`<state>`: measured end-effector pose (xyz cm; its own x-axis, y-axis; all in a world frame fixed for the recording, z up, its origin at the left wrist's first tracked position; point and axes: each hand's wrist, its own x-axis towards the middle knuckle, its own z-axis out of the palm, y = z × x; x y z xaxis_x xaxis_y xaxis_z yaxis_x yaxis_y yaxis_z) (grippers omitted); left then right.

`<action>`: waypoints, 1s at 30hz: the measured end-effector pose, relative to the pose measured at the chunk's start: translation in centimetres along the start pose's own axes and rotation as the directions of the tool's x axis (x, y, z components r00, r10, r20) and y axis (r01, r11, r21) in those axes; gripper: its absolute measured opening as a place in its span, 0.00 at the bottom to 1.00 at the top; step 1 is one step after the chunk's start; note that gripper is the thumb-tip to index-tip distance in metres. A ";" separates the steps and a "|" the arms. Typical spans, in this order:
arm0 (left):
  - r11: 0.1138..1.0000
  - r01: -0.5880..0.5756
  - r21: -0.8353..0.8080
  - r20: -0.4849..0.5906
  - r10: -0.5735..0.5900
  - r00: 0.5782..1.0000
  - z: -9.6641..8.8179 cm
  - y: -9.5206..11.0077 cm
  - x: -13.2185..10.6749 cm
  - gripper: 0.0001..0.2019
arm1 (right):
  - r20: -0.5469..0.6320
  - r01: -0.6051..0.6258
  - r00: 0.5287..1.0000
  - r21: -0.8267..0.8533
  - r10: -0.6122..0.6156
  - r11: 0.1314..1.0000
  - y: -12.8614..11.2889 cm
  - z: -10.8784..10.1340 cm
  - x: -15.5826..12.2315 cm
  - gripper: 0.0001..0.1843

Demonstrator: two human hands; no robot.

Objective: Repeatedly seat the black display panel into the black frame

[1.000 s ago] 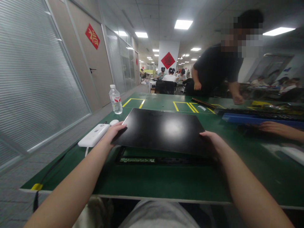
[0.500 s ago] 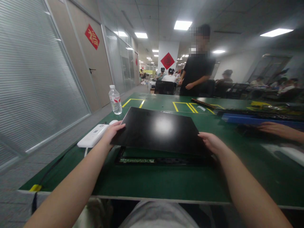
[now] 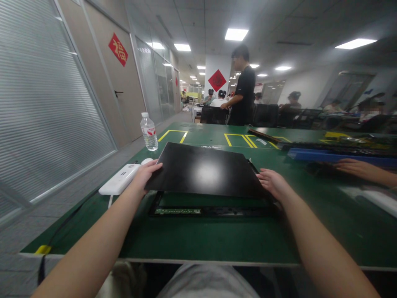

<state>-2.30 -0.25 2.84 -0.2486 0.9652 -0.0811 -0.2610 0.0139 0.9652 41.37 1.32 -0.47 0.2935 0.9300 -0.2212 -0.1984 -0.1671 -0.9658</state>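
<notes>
Centre picture, the black panel [image 3: 192, 165] has edged left, seemingly offset over the black frame [image 3: 235, 211]; left hand [image 3: 145, 176] grips it, right hand's [image 3: 273, 184] hold unclear.

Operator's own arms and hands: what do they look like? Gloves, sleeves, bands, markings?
Both bare: no gloves on left hand or right hand, no sleeves over the visible left forearm or right forearm. No watch, band, ring, cable or marking visible on either. Light grey fabric, apparently clothing, shows at the bottom edge.
</notes>
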 end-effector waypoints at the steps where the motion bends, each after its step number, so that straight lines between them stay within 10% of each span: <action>1: 1.000 -0.001 0.008 0.001 0.001 1.000 0.0 0.0 0.0 0.11 | -0.006 0.003 1.000 0.007 -0.003 1.000 0.0 0.0 0.0 0.18; 30: 0.999 0.008 0.051 0.014 -0.009 1.000 -0.3 -1.0 0.7 0.13 | -0.073 0.085 0.993 -0.127 -0.095 0.988 -0.1 -0.5 0.5 0.07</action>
<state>-2.49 0.28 1.71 -0.2333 0.9686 -0.0860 -0.2154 0.0348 0.9759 42.03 1.58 -0.57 0.3780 0.9155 -0.1379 -0.0520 -0.1277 -0.9904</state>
